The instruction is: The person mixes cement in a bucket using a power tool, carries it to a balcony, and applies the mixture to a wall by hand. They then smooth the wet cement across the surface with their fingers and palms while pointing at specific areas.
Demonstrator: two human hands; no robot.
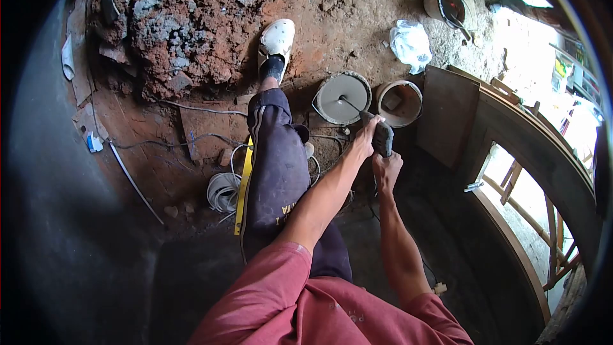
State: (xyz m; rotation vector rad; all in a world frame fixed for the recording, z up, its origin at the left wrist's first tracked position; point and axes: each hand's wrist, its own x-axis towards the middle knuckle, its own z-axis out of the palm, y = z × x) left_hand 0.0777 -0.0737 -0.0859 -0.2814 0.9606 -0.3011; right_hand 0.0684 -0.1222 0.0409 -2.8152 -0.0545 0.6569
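Note:
Both my hands are closed around a dark, mortar-smeared power drill (383, 138). My left hand (366, 138) grips its front part, and my right hand (387, 170) wraps the rear handle. From the drill a thin mixing rod (352, 104) slants down into a bucket (317, 103) of smooth grey wet mortar (333, 89). The rod's lower end is hidden under the mortar. Right beside it stands a second bucket (418, 99) with a block-like piece inside. A dark cord trails from the drill toward a pale plug (440, 288).
A heap of reddish soil and rubble (198, 25) lies ahead left, by my shoe (277, 37). A white plastic bag (410, 46) and another bucket (434, 7) are farther right. Coiled white cable (223, 191) and a yellow level-like bar (243, 191) lie by my leg. A wooden window frame (511, 255) stands right.

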